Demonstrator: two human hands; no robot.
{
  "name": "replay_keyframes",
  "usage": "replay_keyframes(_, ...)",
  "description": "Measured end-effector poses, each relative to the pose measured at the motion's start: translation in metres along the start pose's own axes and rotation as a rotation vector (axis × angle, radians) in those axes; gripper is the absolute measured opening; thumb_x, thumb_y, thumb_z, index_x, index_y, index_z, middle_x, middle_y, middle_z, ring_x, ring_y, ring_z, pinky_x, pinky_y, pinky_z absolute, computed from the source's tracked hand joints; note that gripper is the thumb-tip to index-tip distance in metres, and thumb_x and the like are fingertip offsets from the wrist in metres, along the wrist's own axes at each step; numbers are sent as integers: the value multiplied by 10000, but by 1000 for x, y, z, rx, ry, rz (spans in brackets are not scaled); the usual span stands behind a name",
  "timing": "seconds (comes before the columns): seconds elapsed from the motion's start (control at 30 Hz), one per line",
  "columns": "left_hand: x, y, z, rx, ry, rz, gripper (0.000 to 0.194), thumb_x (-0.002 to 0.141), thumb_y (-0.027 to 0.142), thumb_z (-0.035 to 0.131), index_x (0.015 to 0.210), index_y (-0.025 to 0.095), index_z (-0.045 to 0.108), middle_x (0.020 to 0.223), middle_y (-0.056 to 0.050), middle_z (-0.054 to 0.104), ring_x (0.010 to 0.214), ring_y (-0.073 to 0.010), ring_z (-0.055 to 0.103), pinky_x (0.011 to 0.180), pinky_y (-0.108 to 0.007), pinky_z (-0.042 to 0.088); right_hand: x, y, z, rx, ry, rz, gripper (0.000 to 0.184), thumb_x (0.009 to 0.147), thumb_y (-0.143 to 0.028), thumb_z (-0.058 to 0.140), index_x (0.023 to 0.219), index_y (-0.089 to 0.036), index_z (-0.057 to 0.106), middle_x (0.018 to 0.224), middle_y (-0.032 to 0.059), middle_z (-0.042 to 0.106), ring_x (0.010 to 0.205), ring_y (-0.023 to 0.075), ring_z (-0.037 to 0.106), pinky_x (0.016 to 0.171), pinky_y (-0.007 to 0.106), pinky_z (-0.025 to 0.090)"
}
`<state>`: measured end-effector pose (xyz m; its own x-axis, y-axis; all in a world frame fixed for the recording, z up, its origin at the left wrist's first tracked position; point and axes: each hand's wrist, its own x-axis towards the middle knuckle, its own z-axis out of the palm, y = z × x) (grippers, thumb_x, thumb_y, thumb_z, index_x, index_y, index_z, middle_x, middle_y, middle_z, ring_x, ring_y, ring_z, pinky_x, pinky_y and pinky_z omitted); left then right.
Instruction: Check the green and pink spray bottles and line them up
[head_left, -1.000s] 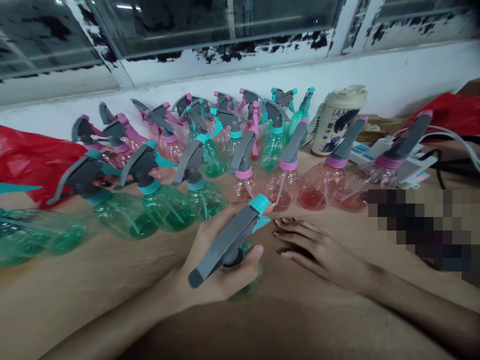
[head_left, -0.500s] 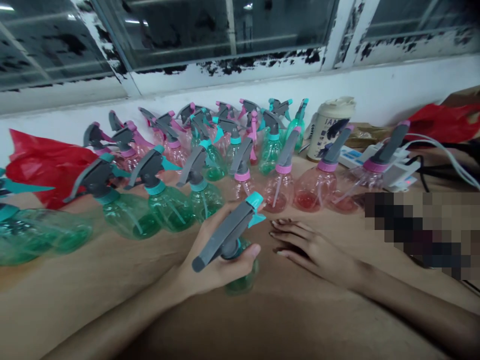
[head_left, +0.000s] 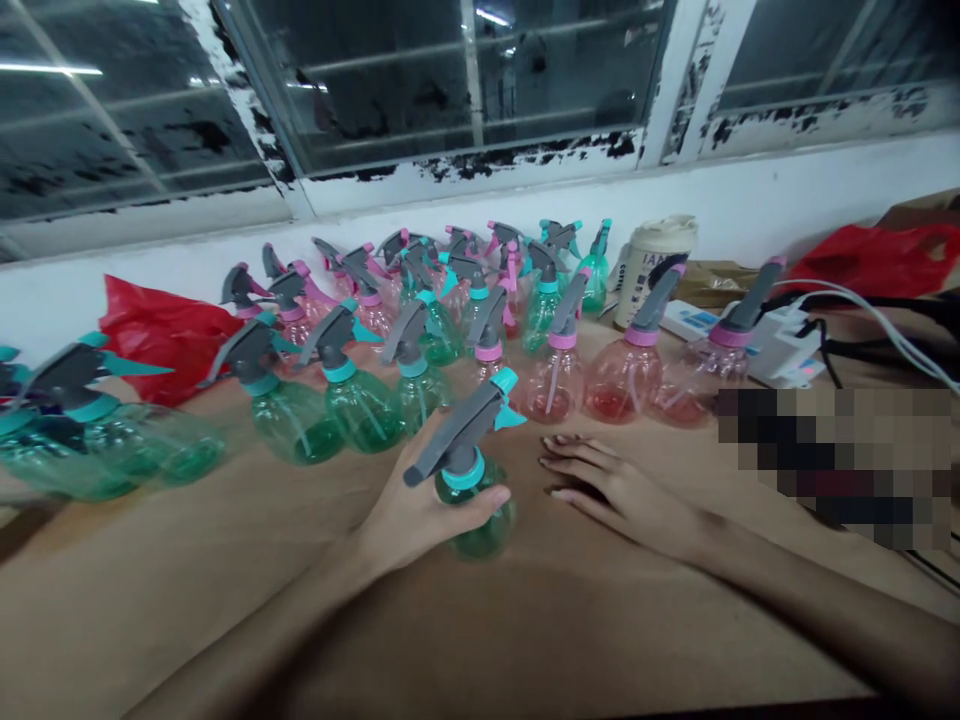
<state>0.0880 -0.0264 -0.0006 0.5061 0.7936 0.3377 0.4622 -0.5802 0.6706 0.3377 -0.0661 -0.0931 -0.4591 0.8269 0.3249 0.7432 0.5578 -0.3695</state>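
My left hand point(head_left: 424, 495) is wrapped round a green spray bottle point(head_left: 484, 530) that stands upright on the table in front of me. Its grey trigger head has a turquoise nozzle pointing to the upper right, and the hand hides the bottle's left side. Palm down on the tabletop, my right hand point(head_left: 611, 490) lies a little to the right of that bottle, fingers stretched out and holding nothing. Just beyond my hands runs a row of bottles, among them a green spray bottle point(head_left: 364, 412) on the left and a pink spray bottle point(head_left: 622, 385) on the right.
Several more green and pink spray bottles crowd toward the wall. A red plastic bag point(head_left: 169, 345) lies at the left, another red bag point(head_left: 877, 260) at the right. Behind the row stand a paper cup point(head_left: 652, 265) and a white power strip point(head_left: 784, 345) with cables. The table point(head_left: 480, 640) is brown.
The view has shifted, showing more bottles at the left. The held bottle's trigger head has tilted, so its turquoise collar now shows. My right hand has stayed flat on the table.
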Motion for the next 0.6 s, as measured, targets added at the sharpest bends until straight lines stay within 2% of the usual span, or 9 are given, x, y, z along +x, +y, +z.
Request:
replay_keyframes(0.17,-14,-11,5,-32,-23,4,266,865,366,506,1085,229,565,1036,-43,640,966,-229,591,902,-430,442,0,-2,-1,-5,-3,14,328,923,-360,423,1191,-222,553,1291,69,536,1253,201,416,1050,461,343)
replay_keyframes(0.33,-21,-3,3,14,1,58,196,879,349,506,985,218,607,1090,-48,620,1070,-232,547,955,-425,406,1,-2,-3,-34,-39,8,342,920,-364,423,1214,-230,535,1293,66,537,1248,207,427,1045,462,354)
replay_keyframes(0.5,-36,-2,-16,21,36,18,170,870,339,530,982,236,606,1084,-30,609,1035,-208,563,939,-389,426,5,-8,-10,-91,-72,23,360,913,-387,417,1226,-246,525,1349,63,478,1269,214,400,1050,452,351)
replay_keyframes(0.6,-53,-6,-32,10,39,-47,228,867,344,533,1072,263,592,1080,-14,637,1012,-219,583,906,-393,456,13,-19,-18,-135,-116,35,355,910,-394,415,1204,-246,546,1354,61,470,1263,220,407,1047,447,353)
